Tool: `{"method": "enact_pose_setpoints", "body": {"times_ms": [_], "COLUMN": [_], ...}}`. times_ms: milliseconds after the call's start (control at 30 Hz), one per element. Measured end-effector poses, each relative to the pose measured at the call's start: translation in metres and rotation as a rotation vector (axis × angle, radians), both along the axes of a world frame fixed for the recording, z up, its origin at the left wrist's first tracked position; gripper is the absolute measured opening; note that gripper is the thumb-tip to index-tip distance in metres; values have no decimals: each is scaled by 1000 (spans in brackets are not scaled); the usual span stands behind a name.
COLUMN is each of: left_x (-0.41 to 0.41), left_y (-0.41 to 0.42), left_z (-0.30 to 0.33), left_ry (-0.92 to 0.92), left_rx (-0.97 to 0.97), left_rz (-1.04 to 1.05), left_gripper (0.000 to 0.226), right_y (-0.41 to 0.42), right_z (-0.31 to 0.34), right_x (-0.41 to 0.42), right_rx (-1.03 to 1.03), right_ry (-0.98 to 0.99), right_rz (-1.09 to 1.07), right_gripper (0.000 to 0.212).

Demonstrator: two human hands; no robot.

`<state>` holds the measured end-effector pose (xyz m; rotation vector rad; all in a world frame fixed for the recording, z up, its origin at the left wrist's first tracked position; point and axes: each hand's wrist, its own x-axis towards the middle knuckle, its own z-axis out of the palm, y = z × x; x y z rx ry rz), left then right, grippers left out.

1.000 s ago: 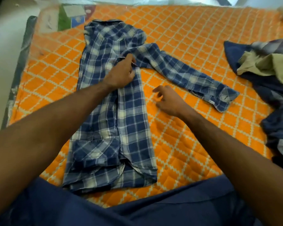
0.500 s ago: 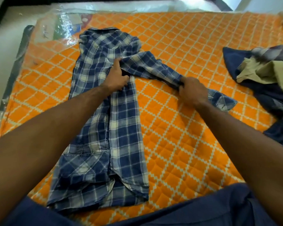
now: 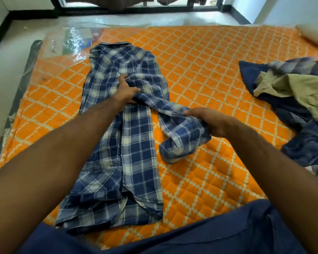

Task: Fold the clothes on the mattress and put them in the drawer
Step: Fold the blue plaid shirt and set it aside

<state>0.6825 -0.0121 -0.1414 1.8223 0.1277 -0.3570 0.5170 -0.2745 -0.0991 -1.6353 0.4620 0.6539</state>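
A blue and white plaid shirt (image 3: 132, 143) lies lengthwise on the orange quilted mattress (image 3: 209, 74), collar at the far end, its left side folded in. My left hand (image 3: 126, 90) presses on the shirt's chest where the right sleeve begins. My right hand (image 3: 211, 120) grips that sleeve (image 3: 180, 138) near the cuff and holds it bunched just right of the shirt's body. A pile of unfolded clothes (image 3: 297, 99), dark blue, olive and striped, lies at the right edge. No drawer is in view.
Clear plastic wrap (image 3: 70, 43) covers the mattress's far left corner. A pale floor (image 3: 7, 74) runs along the left, with a dark window frame (image 3: 136, 8) beyond. A pillow corner (image 3: 316, 32) shows at the far right. My blue-trousered lap (image 3: 191, 235) is at the bottom.
My right hand reached out, took hold of the outstretched sleeve and drew it back toward the shirt's body. The left hand stayed pressing on the chest.
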Motion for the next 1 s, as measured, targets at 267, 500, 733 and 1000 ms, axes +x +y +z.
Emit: {"method": "enact_pose_setpoints", "body": {"times_ms": [267, 500, 733, 1000], "left_x": [-40, -135, -181, -190], "left_y": [-18, -48, -45, -44], "left_z": [2, 25, 42, 37], "left_ry": [-2, 266, 508, 453], "left_rx": [-156, -251, -631, -573], "left_rz": [210, 66, -85, 90], "left_gripper": [71, 26, 56, 16], "right_y": [17, 48, 61, 54], "right_z": [0, 40, 55, 23], "right_x": [-22, -37, -56, -66], "right_rx": [29, -701, 140, 317], "right_ry": [-27, -448, -90, 45], "right_rz": [65, 323, -21, -456], "right_gripper": [37, 49, 43, 18]}}
